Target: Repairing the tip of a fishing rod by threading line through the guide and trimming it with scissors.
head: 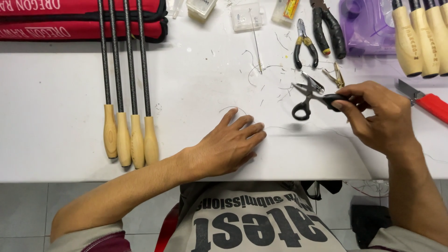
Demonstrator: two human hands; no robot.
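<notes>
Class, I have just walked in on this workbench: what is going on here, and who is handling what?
A person sits at a white table. Their right hand holds small black-handled scissors, blades open, above scattered thread clippings. Their left hand rests flat on the tabletop beside a thin curl of thread. Four dark rods with pale wooden handles lie to the left, untouched.

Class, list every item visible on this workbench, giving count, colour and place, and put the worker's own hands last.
rods with wooden handles: four, dark shafts, left, side by side
red cases: two, stacked, top left
small pliers: one, yellow-black grips, top centre
large pliers: one, black grips, beside them
clear boxes: several, top centre
wooden handles: several, pale, top right
red knife: one, right edge
wire offcuts: many, centre
table: one, white
scissors: one, black handles, held
left hand: flat on table
right hand: holding scissors
</notes>
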